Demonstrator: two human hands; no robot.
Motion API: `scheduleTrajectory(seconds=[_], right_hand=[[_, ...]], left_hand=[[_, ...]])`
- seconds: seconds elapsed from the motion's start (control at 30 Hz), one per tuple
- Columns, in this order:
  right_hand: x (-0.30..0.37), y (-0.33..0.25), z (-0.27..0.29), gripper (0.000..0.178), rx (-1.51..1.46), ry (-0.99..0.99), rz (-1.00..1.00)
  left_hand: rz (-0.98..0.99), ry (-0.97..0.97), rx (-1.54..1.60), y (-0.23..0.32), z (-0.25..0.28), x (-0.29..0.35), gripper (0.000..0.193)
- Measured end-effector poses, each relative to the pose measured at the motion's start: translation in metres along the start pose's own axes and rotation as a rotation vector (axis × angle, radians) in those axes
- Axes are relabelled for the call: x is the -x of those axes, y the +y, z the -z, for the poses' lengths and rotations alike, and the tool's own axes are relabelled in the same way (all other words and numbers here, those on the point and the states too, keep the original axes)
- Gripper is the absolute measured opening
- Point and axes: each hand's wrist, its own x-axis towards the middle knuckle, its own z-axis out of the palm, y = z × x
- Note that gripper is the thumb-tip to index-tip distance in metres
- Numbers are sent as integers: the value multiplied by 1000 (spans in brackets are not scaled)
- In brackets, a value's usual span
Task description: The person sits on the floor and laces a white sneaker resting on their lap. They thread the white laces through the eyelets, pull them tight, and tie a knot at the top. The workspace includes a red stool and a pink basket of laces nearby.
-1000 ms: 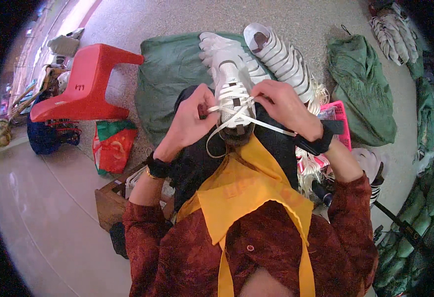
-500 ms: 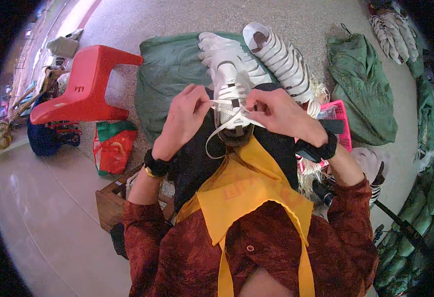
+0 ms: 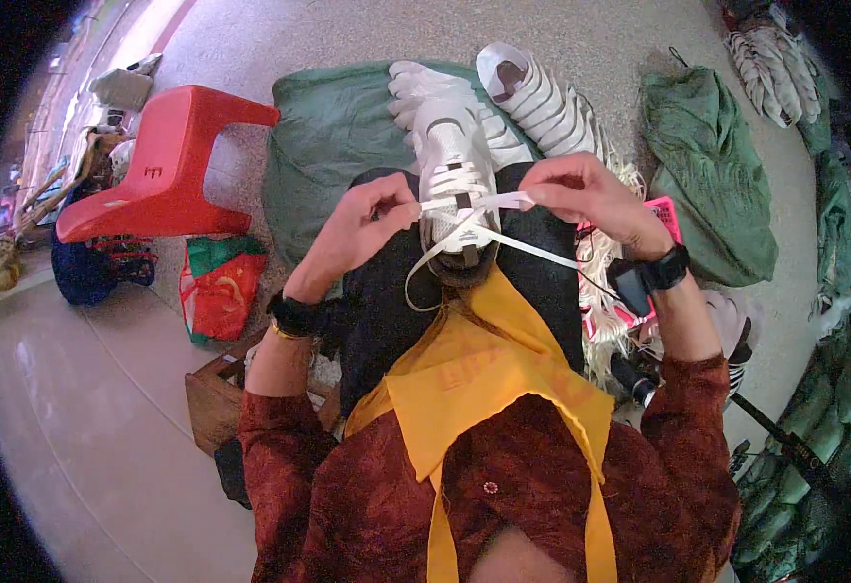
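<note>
Between my knees sits a white shoe (image 3: 453,155) with its heel opening toward me and white laces threaded through its upper part. My left hand (image 3: 372,216) is closed in a pinch on a stretch of white shoelace (image 3: 508,200) at the shoe's left side. On the right, my right hand (image 3: 589,194) pinches the lace too, and it runs nearly level across the shoe's tongue between both hands. One loose lace end curves down at the left; another slants down to the right over my dark trouser leg.
Stacked white shoe uppers (image 3: 547,107) lie ahead on a green sheet (image 3: 333,126) and beside it. A red plastic chair (image 3: 168,175) stands at the left, above a red and green bag (image 3: 221,291). A pink basket (image 3: 663,219) with pale laces is by my right hand. Green sacks (image 3: 707,175) lie farther right.
My right hand has moved outward to the right, drawing a lace out straight. My left hand has shifted slightly down. A lace end now stretches toward the lower right.
</note>
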Motion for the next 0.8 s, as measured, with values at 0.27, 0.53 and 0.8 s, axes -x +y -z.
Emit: scheduleTrajectory(seconds=[0.27, 0.53, 0.8], right_hand=[[-7, 21, 3, 26, -44, 23, -10], [-21, 40, 9, 19, 246, 71, 161], [-19, 37, -2, 10, 451, 223, 256]], left_hand=[[-61, 152, 102, 1, -7, -8, 9], [22, 320, -43, -7, -18, 4, 17], [-151, 438, -418, 22, -23, 10, 27]])
